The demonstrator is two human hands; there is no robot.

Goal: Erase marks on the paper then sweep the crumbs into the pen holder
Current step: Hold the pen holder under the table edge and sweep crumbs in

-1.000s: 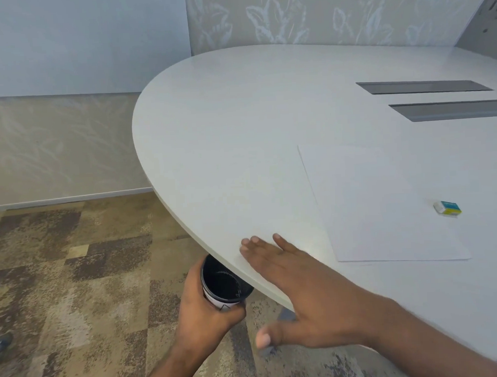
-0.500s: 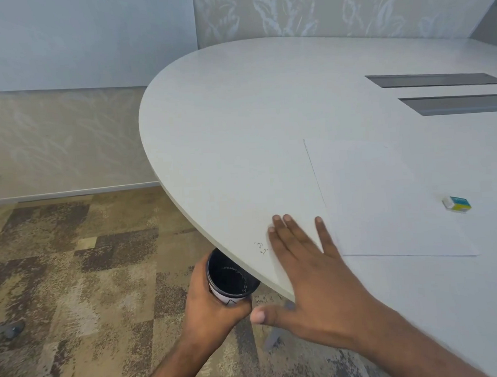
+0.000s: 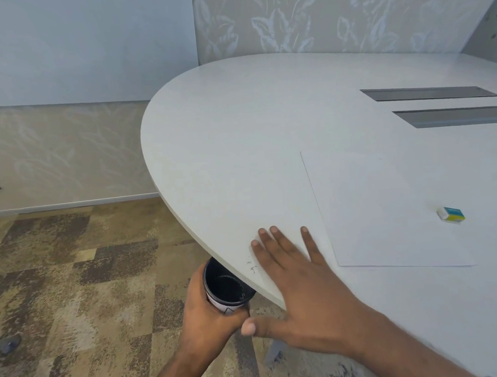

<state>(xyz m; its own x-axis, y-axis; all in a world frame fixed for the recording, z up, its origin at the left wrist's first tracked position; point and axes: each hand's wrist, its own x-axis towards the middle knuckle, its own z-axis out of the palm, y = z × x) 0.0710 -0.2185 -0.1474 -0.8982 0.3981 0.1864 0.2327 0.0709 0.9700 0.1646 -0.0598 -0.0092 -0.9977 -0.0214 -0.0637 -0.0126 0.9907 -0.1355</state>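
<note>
Crumbs point(image 3: 252, 266) now sit exposed at the table point(image 3: 240, 160) edge since my flat, spread right hand point(image 3: 301, 286) drew back, so I judge another sweep is due into the pen holder point(image 3: 226, 287) my left hand point(image 3: 208, 317) grips below

Pen holder point(image 3: 226, 287): far rim hidden under the table point(image 3: 239, 148) edge, lower body covered by the gripping left hand point(image 3: 208, 317), label print too small to read. Crumbs point(image 3: 252, 267): tiny dark specks just left of the right hand point(image 3: 301, 289) fingers point(image 3: 273, 244), shape and number unclear. Eraser point(image 3: 451, 215): blurred, wrapper print illegible; table and right forearm cut off by the right and bottom edges.
</note>
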